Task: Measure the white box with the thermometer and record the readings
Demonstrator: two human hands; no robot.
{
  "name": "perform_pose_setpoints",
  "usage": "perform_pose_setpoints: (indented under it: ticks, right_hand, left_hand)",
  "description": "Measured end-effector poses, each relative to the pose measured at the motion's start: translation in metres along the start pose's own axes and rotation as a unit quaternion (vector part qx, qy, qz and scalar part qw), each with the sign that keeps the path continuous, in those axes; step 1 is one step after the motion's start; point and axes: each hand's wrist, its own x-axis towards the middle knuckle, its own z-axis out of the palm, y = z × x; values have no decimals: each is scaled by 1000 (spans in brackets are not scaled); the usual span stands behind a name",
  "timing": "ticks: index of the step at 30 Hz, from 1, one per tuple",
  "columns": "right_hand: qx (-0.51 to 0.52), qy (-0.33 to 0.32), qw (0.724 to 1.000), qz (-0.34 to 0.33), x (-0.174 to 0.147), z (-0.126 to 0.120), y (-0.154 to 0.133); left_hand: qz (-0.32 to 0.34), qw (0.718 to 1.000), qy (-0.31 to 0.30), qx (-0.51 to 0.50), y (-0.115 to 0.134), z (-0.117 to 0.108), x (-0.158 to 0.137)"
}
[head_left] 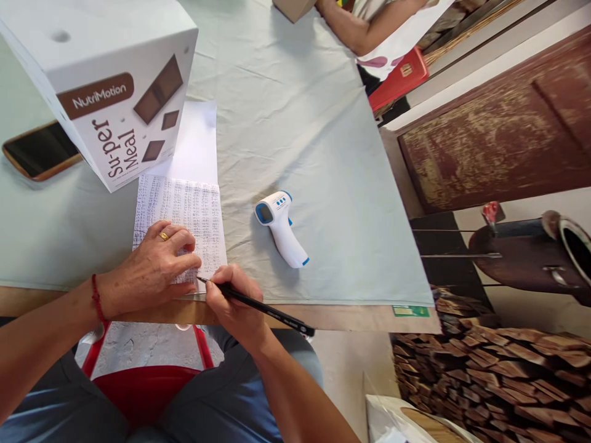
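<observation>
A sheet of paper (173,203) covered in rows of small handwritten figures lies at the table's near edge. My left hand (157,267), with a gold ring and a red string bracelet, rests on it with its fingers bent and apart, holding nothing. My right hand (237,301) grips a black pen (272,315), its tip touching or just above the paper beside my left fingers. Further right, a white and blue infrared thermometer (281,227) lies on its side, apart from both hands. Behind the written sheet is a blank white sheet (199,138), partly covered by a box.
A tall white NutriMotion box (117,80) stands at the left, partly hiding a phone (41,151). A pale cloth (332,184) covers the table. Another person's arm (369,27) leans at the far edge beside a cardboard box (293,7). Stacked firewood (498,381) is at the lower right.
</observation>
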Motion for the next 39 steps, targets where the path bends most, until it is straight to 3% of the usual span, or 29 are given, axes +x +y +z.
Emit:
perform_pose_setpoints:
  ticks: [39]
  right_hand:
    - [-3, 1, 999, 34, 0, -1, 1]
  left_hand:
    - [0, 1000, -4, -9, 0, -2, 0]
